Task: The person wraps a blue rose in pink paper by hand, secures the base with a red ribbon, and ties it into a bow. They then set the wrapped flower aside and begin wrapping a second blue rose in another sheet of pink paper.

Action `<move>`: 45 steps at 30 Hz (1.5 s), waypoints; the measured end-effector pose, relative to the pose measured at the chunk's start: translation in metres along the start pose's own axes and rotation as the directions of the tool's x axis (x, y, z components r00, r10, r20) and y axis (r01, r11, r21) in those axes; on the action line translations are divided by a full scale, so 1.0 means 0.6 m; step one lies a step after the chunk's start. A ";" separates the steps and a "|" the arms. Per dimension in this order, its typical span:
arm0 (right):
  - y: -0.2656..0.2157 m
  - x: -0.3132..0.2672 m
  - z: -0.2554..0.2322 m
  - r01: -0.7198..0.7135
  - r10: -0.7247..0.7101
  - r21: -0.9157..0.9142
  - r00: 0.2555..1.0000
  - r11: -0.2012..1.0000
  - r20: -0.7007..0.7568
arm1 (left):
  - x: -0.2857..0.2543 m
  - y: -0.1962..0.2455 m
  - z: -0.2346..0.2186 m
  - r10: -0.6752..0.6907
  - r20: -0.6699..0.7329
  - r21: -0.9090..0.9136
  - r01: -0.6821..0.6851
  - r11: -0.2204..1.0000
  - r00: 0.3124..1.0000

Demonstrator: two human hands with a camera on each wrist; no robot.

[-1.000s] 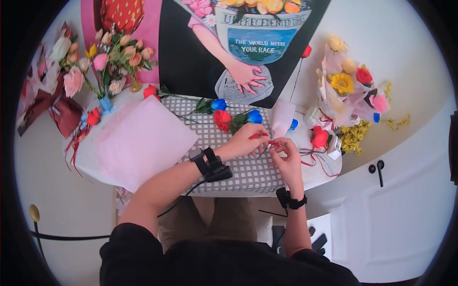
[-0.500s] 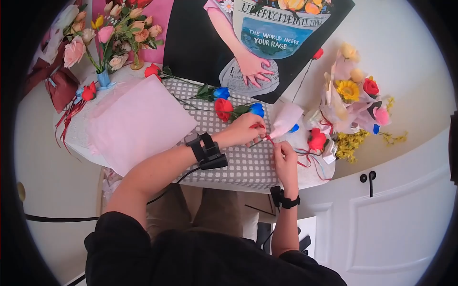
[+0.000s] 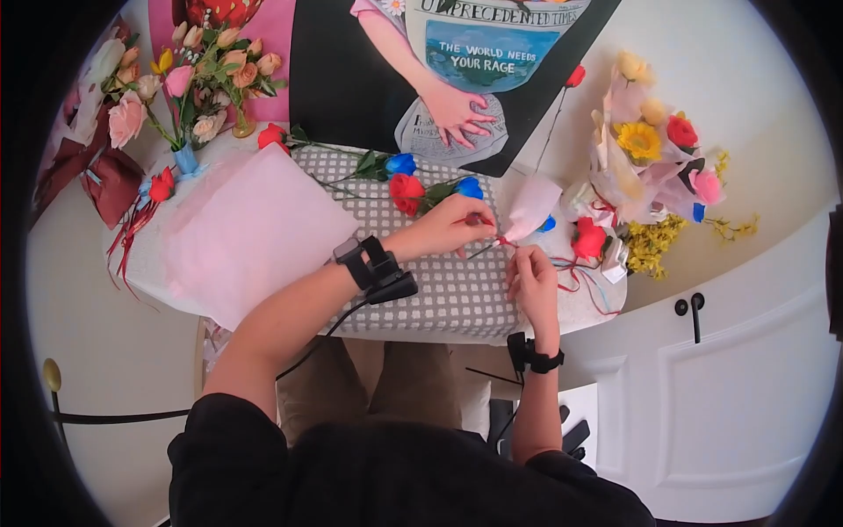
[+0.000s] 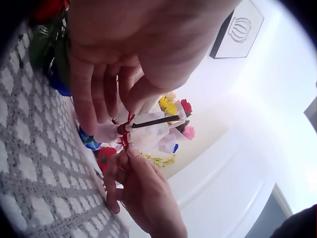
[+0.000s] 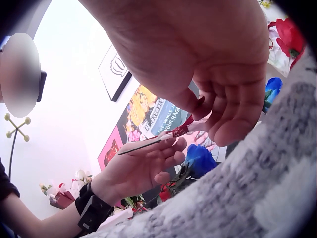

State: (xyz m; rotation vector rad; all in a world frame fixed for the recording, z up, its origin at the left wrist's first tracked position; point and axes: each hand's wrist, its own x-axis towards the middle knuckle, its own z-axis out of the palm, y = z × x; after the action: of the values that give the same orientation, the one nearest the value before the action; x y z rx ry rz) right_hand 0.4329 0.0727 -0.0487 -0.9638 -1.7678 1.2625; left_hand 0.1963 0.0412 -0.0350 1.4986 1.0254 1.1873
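A single flower in a pale pink paper wrap (image 3: pixel 534 204) lies on the right half of the checked cloth, its thin dark stem (image 4: pixel 156 121) sticking out toward the person. Red ribbon (image 4: pixel 123 130) is tied round the gathered neck of the wrap. On the far side of the knot, my left hand (image 3: pixel 452 224) pinches one length of the ribbon between thumb and fingertips. Nearer the body, my right hand (image 3: pixel 534 283) pinches the other length, its fingers curled. The ribbon runs taut between both hands in the left wrist view.
A pink paper sheet (image 3: pixel 259 230) covers the table's left side. Red roses (image 3: pixel 407 194) and blue roses (image 3: pixel 400 165) lie behind the left hand. A wrapped bouquet (image 3: pixel 641 145) stands at the right, beside a red rose (image 3: pixel 588 237) and loose ribbons. Vases of flowers (image 3: pixel 186 162) stand at the back left.
My hands have drawn apart from close together at the knot, the left toward the left and the right toward the body. The wrap's gathered neck and the tied ribbon now show between them.
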 end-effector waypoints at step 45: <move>-0.052 -0.009 0.045 0.296 -0.342 -0.225 0.917 0.928 -0.205 | -0.001 0.004 0.041 -0.029 0.127 0.053 0.022 0.998 0.992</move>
State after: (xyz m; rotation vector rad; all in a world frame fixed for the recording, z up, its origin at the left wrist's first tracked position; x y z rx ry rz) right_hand 0.4067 0.0499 -0.0256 -0.8460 -1.7851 0.7475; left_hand 0.2206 0.0359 -0.0350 1.5756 0.9922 1.0402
